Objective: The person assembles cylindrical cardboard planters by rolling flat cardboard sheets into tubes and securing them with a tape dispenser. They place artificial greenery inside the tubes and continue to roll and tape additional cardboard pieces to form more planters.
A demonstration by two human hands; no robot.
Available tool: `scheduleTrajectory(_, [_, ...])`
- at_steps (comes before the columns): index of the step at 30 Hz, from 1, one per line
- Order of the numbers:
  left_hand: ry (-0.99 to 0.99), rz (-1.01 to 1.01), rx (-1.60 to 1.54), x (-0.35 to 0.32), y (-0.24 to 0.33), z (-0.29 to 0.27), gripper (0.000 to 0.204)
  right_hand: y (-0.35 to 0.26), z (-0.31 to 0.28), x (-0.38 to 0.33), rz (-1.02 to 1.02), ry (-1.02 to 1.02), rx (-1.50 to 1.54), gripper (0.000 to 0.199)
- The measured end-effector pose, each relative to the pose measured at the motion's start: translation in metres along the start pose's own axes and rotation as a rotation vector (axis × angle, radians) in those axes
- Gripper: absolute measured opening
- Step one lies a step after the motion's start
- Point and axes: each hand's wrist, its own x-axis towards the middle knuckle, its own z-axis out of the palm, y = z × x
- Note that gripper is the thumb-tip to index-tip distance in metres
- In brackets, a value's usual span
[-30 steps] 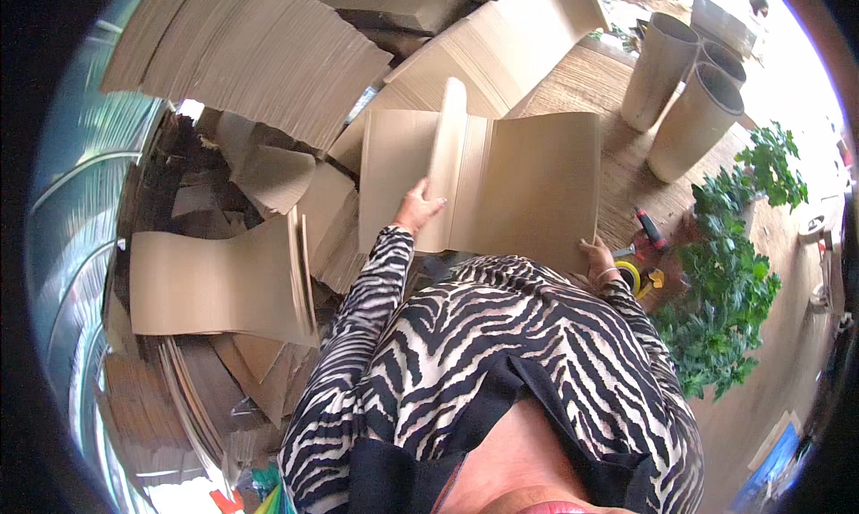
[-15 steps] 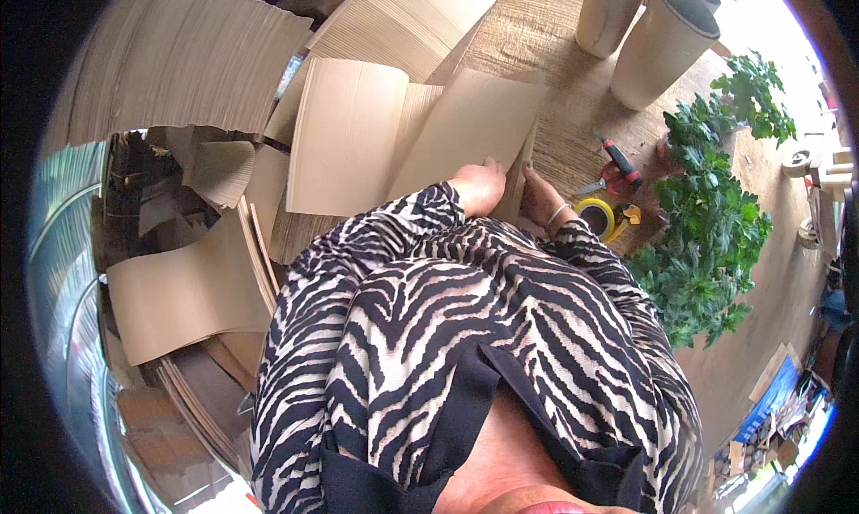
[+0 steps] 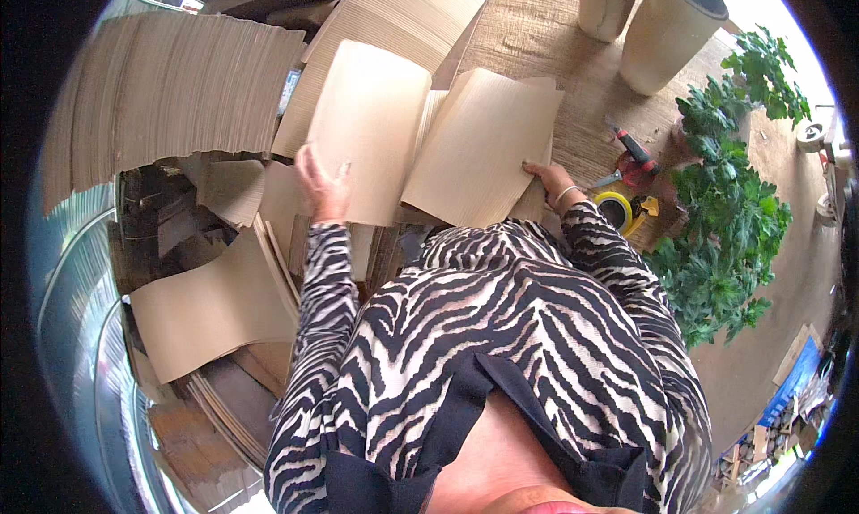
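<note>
Two piles of thin tan cardboard sheets lie side by side in front of me: a left pile [image 3: 371, 129] and a right pile [image 3: 483, 147] with its sheets slightly fanned. My left hand [image 3: 324, 187] is at the left pile's near left edge, thumb over the top sheet and fingers apart from it. At the right pile's right edge, my right hand [image 3: 550, 185] grips the sheets, the thumb on top and the other fingers mostly hidden.
Right of my right hand lie red-handled scissors [image 3: 636, 169], a dark-red-handled tool [image 3: 632, 144] and a yellow tape roll [image 3: 614, 210]. A leafy plant [image 3: 720, 219] stands beyond them, cardboard tubes [image 3: 671, 40] at the back. Tall cardboard stacks [image 3: 170, 93] fill the left.
My left hand has left the right pile's near edge and moved left to the left pile. The right hand keeps to the right pile's edge. Both piles sit turned slightly.
</note>
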Motion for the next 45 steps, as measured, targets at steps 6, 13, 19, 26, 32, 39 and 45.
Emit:
scheduleTrajectory(6, [-0.326,-0.505,0.25,0.031,-0.083,0.017,0.111,-0.026,0.029,-0.006,-0.444,0.009,-0.242,0.047])
scheduleTrajectory(13, [-0.428,-0.726,-0.202,0.036,-0.171,0.037,0.088,-0.028,0.031,-0.019,-0.345,0.146,-0.338,0.046])
scheduleTrajectory(19, [-0.519,-0.414,-0.638,0.085,-0.039,-0.078,0.032,-0.045,0.021,-0.037,-0.42,0.162,-0.288,0.048])
scheduleTrajectory(26, [-0.143,0.034,-0.452,0.143,0.013,-0.146,0.025,-0.054,0.042,-0.05,-0.289,0.063,-0.194,0.036])
scheduleTrajectory(32, [0.071,0.503,-0.267,0.224,0.091,-0.165,0.025,-0.002,0.071,-0.033,-0.166,-0.18,0.119,0.03])
scheduleTrajectory(39, [0.264,0.838,-0.125,0.406,0.143,-0.078,0.032,-0.036,0.116,-0.035,-0.012,-0.317,0.196,0.043])
scheduleTrajectory(45, [0.518,0.696,-0.595,0.465,0.233,0.031,0.057,-0.041,0.116,0.0,-0.179,-0.054,-0.418,0.037])
